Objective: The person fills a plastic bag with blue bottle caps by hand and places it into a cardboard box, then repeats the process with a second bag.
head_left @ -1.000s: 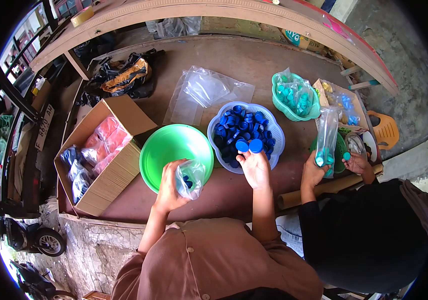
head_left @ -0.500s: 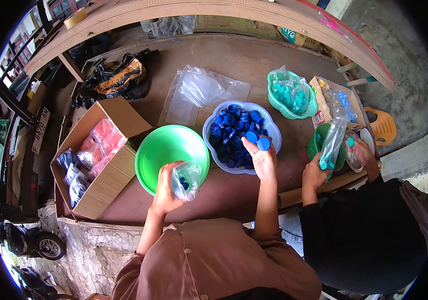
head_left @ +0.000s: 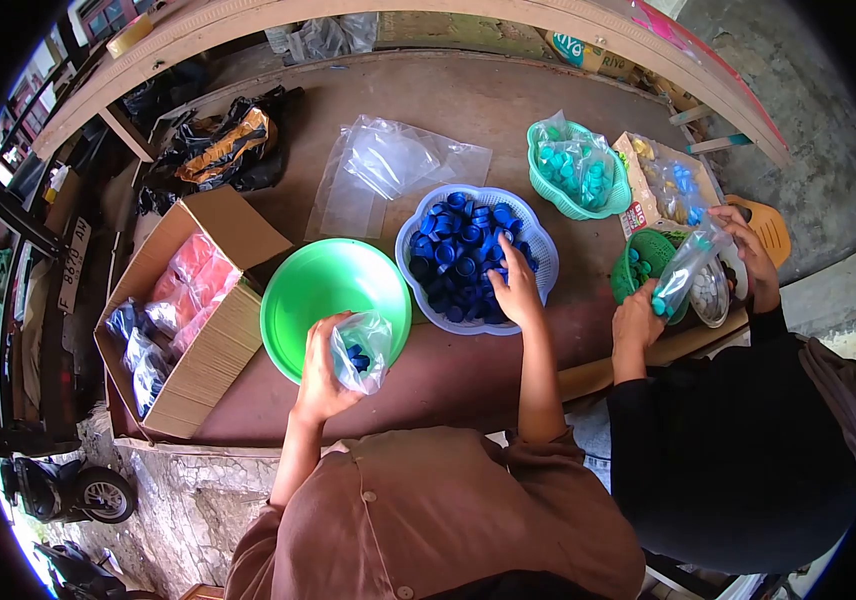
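Observation:
My left hand (head_left: 319,378) is closed around a clear plastic bag (head_left: 373,350), holding its mouth upward over the near edge of a green basin (head_left: 288,300). A few blue bottle caps (head_left: 357,357) lie inside the bag. My right hand (head_left: 520,292) is over the right side of a pale blue basket (head_left: 545,250), its fingers apart among the loose blue caps (head_left: 463,235) heaped there. Nothing shows clearly between those fingers, though the fingertips meet the caps.
Flat clear bags (head_left: 398,165) lie behind the basket. At left stands a cardboard box (head_left: 203,365) of filled bags; a black plastic bundle (head_left: 223,145) is behind it. To the right, a co-worker's hands (head_left: 638,325) hold a bag near a green basket (head_left: 623,270) and a turquoise basket (head_left: 598,212).
My right hand held blue caps above the basket's front; now it is lower among the caps without them. My left hand still holds the bag. The co-worker's right hand has moved to their bag's top.

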